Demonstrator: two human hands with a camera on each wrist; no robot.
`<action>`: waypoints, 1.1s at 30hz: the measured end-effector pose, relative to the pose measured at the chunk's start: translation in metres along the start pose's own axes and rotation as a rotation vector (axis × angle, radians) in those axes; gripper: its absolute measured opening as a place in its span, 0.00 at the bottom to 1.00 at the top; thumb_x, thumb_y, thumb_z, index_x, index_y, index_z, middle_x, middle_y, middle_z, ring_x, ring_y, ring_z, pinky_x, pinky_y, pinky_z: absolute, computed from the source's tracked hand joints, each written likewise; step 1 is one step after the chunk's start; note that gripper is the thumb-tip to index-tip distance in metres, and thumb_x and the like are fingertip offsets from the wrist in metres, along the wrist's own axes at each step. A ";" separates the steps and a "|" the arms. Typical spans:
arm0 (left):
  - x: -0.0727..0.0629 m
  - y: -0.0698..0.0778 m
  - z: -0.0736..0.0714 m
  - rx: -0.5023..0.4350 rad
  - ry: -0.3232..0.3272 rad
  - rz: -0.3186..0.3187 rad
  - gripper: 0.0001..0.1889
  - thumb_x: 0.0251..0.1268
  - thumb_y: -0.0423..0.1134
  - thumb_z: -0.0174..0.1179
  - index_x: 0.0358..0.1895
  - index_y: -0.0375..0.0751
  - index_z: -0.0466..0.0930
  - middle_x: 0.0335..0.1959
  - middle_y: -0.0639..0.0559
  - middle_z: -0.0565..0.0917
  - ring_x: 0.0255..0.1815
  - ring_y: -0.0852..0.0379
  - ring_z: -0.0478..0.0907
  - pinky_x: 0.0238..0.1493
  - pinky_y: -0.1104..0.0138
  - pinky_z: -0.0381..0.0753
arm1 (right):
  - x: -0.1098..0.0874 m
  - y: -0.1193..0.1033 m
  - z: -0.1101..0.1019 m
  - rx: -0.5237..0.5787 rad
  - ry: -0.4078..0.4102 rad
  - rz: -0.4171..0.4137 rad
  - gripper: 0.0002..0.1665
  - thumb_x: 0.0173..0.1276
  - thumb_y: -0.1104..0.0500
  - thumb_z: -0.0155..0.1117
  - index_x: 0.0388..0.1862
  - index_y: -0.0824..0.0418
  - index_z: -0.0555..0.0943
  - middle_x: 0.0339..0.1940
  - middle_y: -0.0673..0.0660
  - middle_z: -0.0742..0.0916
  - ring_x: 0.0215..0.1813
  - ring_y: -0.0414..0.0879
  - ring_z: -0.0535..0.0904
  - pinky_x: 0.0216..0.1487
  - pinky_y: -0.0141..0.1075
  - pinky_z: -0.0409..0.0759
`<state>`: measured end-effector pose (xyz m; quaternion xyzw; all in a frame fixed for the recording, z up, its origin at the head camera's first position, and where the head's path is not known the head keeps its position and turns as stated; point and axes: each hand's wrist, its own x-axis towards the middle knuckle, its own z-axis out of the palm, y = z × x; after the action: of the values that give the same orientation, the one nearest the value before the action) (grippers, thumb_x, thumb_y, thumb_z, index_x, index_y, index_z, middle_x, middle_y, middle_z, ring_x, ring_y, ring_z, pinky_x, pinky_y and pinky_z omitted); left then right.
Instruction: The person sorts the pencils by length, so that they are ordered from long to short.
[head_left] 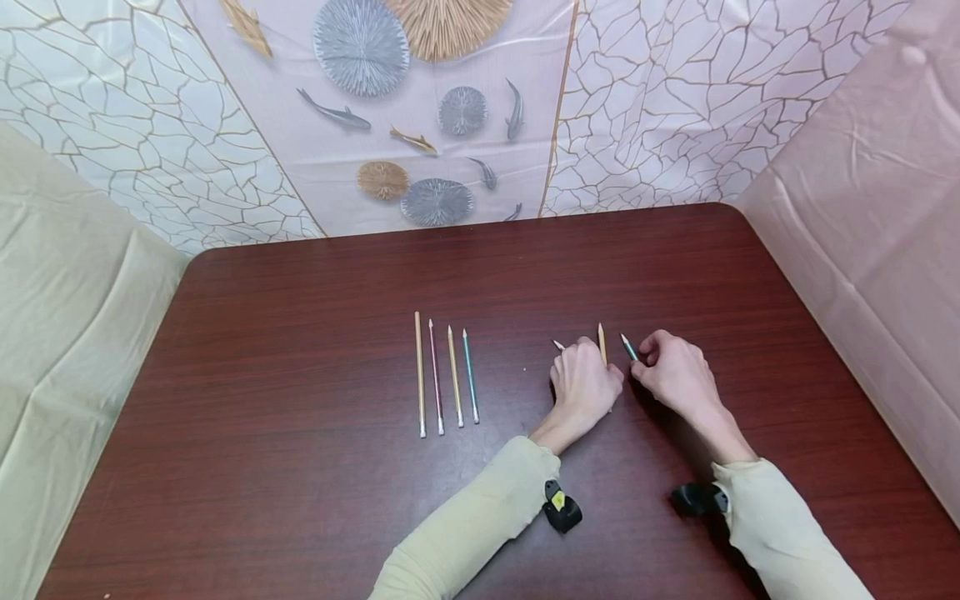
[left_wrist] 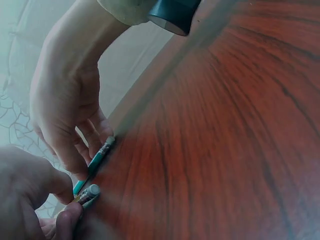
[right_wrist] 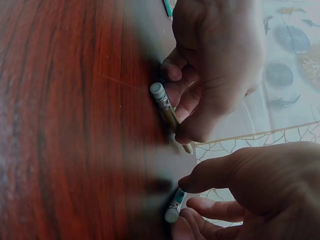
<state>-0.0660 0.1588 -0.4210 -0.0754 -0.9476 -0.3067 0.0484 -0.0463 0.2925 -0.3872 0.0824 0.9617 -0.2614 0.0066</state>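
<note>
My left hand (head_left: 583,379) pinches a yellow pencil (head_left: 602,343), whose point faces the far side of the table; its white eraser end (right_wrist: 158,90) shows in the right wrist view. Beyond the left knuckles the tip of another pencil (head_left: 558,344) peeks out, the rest hidden by the hand. A short way to the right, my right hand (head_left: 678,375) grips a teal pencil (head_left: 628,347) between thumb and fingers. In the left wrist view this teal pencil (left_wrist: 101,156) slants close to the tabletop, eraser toward the camera.
Left of the hands, a tan pencil without a sharpened point (head_left: 420,375), a dark red pencil (head_left: 436,379), a yellow one (head_left: 454,379) and a teal one (head_left: 470,379) lie side by side. Patterned cloth (head_left: 435,125) hangs behind the brown table (head_left: 285,350).
</note>
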 end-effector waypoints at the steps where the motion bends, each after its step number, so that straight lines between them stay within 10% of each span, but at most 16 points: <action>1: 0.000 0.000 0.000 -0.006 -0.004 0.000 0.12 0.48 0.42 0.71 0.25 0.46 0.75 0.23 0.50 0.83 0.26 0.46 0.84 0.23 0.59 0.76 | 0.000 0.000 0.000 -0.001 -0.001 0.000 0.14 0.58 0.60 0.68 0.41 0.66 0.79 0.33 0.60 0.84 0.33 0.58 0.80 0.29 0.52 0.75; 16: 0.007 -0.006 -0.007 -0.064 -0.077 0.011 0.16 0.45 0.41 0.72 0.19 0.50 0.70 0.15 0.56 0.76 0.26 0.47 0.82 0.28 0.60 0.77 | 0.005 -0.001 0.002 -0.033 -0.011 -0.003 0.10 0.54 0.62 0.65 0.35 0.64 0.80 0.25 0.54 0.83 0.29 0.55 0.79 0.26 0.50 0.74; 33: 0.007 -0.007 -0.016 -0.188 -0.127 -0.057 0.14 0.44 0.40 0.73 0.36 0.45 0.82 0.26 0.54 0.84 0.32 0.51 0.83 0.32 0.65 0.77 | 0.005 0.001 0.000 -0.006 -0.015 0.013 0.12 0.52 0.61 0.66 0.36 0.64 0.81 0.26 0.54 0.86 0.31 0.54 0.81 0.28 0.49 0.75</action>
<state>-0.0737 0.1449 -0.4113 -0.0717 -0.9176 -0.3900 -0.0279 -0.0511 0.2944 -0.3884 0.0867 0.9618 -0.2592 0.0156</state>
